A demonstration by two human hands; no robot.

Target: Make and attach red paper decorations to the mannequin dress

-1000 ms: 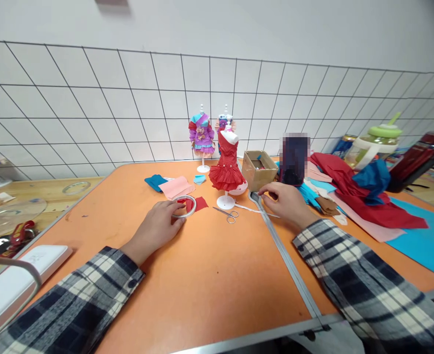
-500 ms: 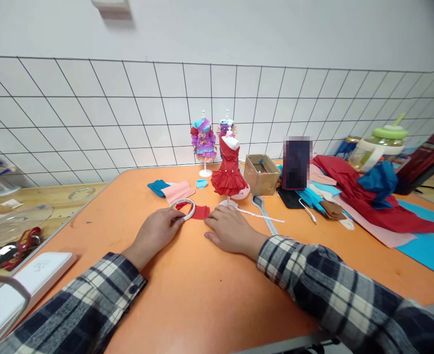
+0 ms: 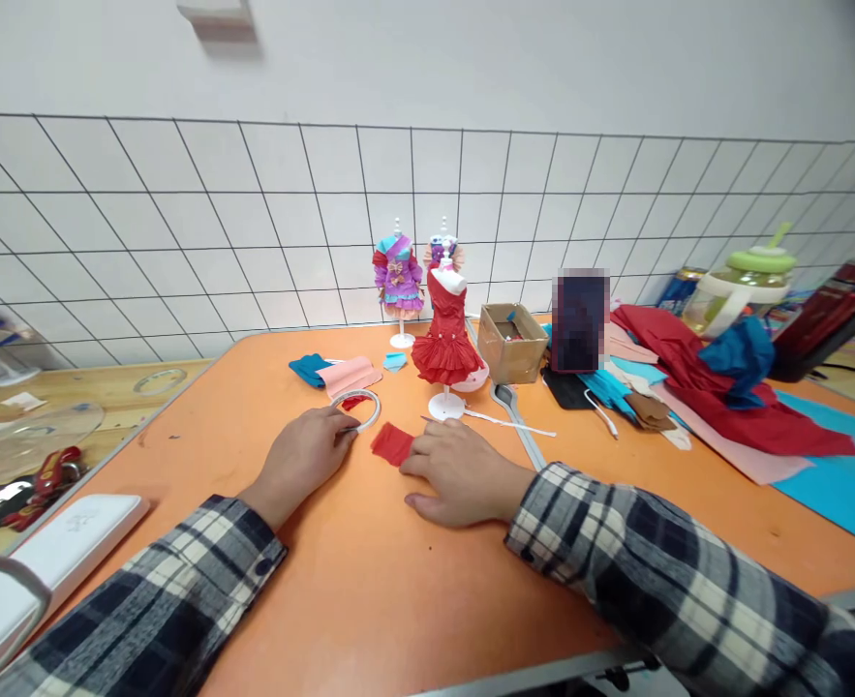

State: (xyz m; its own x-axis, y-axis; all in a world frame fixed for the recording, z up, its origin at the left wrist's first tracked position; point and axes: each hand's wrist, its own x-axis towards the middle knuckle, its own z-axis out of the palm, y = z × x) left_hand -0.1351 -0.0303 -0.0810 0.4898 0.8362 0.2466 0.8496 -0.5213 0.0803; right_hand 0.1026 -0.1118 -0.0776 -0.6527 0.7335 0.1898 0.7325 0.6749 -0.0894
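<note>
My left hand (image 3: 307, 453) is closed, thumb and fingers pinching the near side of a narrow white roll of tape (image 3: 376, 411) that rests on the orange table. A small scrap of red crinkled paper (image 3: 358, 400) shows through the ring. To the right, a red rectangular piece of the same paper (image 3: 392, 444) lies on the tabletop. The fingertips of my right hand (image 3: 467, 472) rest on its right edge, with the thumb apart and the palm down. Just behind stands a miniature dress form in a red ruffled dress (image 3: 447, 334) on a white round base.
Two more dressed forms, one in a purple dress (image 3: 400, 276), stand near the tiled wall. Behind the tape lie pink paper (image 3: 351, 374) and blue scraps. Rightward are a cardboard box (image 3: 512, 348), grey scissors-like handle (image 3: 518, 416), phone (image 3: 580, 324) and coloured sheets. A white power strip (image 3: 71, 542) is at left.
My right hand has slid slightly nearer to me, and the red paper piece has come away from the tape roll with it. My left hand stays almost still on the tape.
</note>
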